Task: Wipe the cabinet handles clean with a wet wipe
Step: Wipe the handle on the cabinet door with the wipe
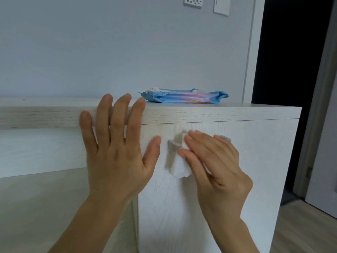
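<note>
Your right hand, just right of the frame's center, is closed on the wet wipe: the fingers lie over the top of it and the thumb comes across the front, so the white wad is pinched around the cabinet handle with a loose fold hanging below. The handle is a pale horizontal bar on the door. Its left end shows bare beside your thumb, and its right end peeks out past your fingertips. Your left hand, left of center, holds nothing. It is spread flat with straight fingers against the front edge of the surface, the thumb reaching toward the handle without touching it (it looks like a brace to steady the cabinet). On the surface above, in the upper middle of the frame, a blue pack of wipes lies flat, well apart from both hands. Behind it is a plain wall, with a control panel and a switch plate at the top edge and a dark doorway down the right side. I judge you to be partway through this handle: the wipe covers the middle, and both ends have yet to be passed over. This is the only handle in view, so I cannot tell whether others are done or left to clean.
</note>
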